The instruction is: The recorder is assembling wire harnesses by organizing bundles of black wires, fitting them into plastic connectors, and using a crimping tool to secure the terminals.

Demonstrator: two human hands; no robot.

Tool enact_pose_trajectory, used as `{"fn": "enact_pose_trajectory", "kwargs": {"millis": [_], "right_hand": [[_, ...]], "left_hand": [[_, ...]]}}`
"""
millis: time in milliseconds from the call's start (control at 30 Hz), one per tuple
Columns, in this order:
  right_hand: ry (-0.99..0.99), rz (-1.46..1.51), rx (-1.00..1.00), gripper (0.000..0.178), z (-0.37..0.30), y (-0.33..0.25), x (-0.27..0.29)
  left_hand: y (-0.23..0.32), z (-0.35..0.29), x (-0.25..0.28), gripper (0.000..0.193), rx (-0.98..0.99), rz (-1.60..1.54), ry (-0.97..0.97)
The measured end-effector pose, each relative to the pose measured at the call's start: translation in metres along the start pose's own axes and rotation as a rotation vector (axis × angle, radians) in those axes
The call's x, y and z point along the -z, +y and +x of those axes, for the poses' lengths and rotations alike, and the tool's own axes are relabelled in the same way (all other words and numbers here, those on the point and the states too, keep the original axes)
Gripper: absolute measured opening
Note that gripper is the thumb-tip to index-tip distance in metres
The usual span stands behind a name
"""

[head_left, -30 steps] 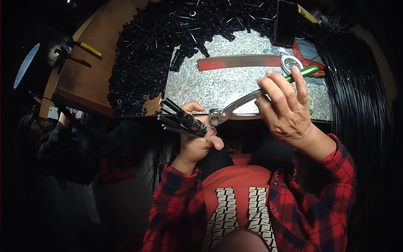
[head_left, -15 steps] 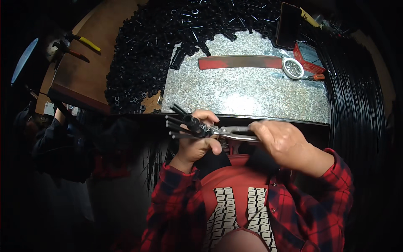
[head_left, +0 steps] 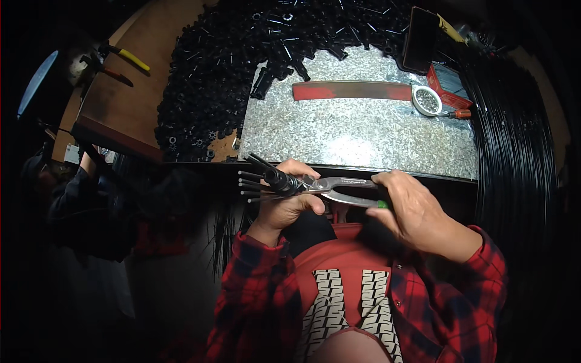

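Left hand (head_left: 289, 202) is wrapped tight around a bundle of black rods (head_left: 263, 180) just off the table (head_left: 363, 136) edge, right hand (head_left: 417, 212) squeezing pliers (head_left: 339, 186) at the bundle's end, looks mid-job, big heap of black pieces (head_left: 224, 72) beyond.

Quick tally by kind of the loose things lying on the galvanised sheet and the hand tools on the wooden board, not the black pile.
Red flat bar: 1
Tape roll: 1
Orange-handled screwdriver: 1
Dark phone-like slab: 1
Yellow-handled tool: 1
Red-handled tool: 1
Total: 6
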State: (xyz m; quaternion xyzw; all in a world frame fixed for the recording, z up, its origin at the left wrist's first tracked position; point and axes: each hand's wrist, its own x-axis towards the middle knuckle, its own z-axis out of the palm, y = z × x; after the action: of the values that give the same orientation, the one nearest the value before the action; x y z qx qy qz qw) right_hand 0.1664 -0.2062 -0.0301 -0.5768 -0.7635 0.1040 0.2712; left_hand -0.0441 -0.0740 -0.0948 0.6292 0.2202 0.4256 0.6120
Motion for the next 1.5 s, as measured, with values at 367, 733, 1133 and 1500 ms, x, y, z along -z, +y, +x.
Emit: {"fn": "enact_pose_trajectory", "kwargs": {"millis": [367,733,1133,1500], "right_hand": [[-0.765,0.880,-0.573,0.030,0.008,-0.008,0.008],[-0.760,1.452,-0.770,0.017,0.001,0.016,0.001],[-0.565,0.806,-0.537,0.033,0.013,0.010,0.016],[-0.035,-0.253,0.053,0.068,0.012,0.014,-0.004]], "left_hand": [[-0.006,0.002,0.010,0.055,0.054,-0.098,-0.097],[0.001,0.010,0.019,0.051,0.091,-0.150,-0.202],[0.007,0.014,0.020,0.051,0.143,-0.233,-0.094],[0.005,0.020,0.007,0.075,0.050,0.060,0.004]]}}
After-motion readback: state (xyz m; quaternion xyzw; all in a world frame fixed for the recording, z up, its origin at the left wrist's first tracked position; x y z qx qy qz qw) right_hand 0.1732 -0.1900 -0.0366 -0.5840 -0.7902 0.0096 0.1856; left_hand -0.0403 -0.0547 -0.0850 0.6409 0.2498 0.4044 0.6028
